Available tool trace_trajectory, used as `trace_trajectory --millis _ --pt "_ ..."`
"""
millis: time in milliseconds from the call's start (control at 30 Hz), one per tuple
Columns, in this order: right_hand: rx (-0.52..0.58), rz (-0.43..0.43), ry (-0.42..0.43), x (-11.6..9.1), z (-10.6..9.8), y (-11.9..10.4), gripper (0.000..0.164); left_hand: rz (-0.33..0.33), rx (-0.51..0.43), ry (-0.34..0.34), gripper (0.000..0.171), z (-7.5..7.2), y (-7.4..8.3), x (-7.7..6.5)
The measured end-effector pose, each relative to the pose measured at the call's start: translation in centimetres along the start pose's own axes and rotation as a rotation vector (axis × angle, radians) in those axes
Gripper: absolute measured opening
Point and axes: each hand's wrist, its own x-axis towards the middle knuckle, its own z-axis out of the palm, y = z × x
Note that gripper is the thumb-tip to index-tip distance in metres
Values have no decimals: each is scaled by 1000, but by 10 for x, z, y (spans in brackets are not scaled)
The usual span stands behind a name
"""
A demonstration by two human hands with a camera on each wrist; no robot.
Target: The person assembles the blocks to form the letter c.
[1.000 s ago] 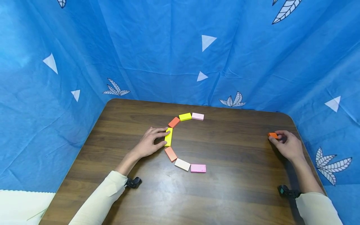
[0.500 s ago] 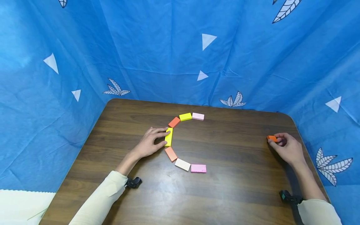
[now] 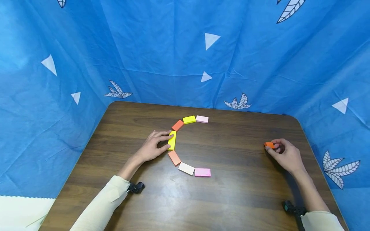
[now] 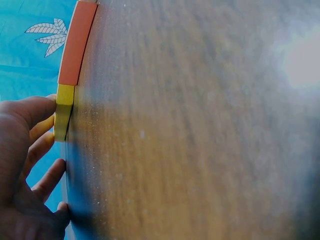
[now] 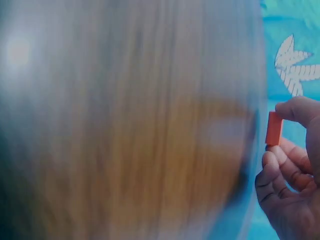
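Rectangular blocks lie on the brown table (image 3: 231,192) in a C-shaped curve. My left hand (image 3: 151,148) rests at the long yellow block (image 3: 172,142) in the middle of the curve, thumb and fingertips touching it. In the left wrist view, its fingers spread out loosely beside this yellow block (image 4: 63,112) and the salmon block (image 4: 79,45). My right hand (image 3: 289,158), at the right of the table, pinches a small orange block (image 3: 269,145) between thumb and fingers. In the right wrist view, the thumb is over one end of the orange block (image 5: 274,128) and a finger under the other.
Beyond the yellow block lie a red-orange block (image 3: 177,125), a smaller yellow block (image 3: 189,119) and a pale pink block (image 3: 202,119). Nearer come a salmon block (image 3: 174,158), a cream block (image 3: 186,168) and a pink block (image 3: 203,172). A blue curtain (image 3: 162,64) surrounds the table.
My right hand has moved left and slightly nearer with the orange block in its grip. My left hand and the curve of blocks have stayed in place.
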Motion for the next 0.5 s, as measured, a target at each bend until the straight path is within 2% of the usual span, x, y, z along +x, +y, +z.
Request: trace_trajectory --millis 500 --pt "39 -53 -60 -17 17 -46 42 -1 0 -6 49 -2 -3 0"
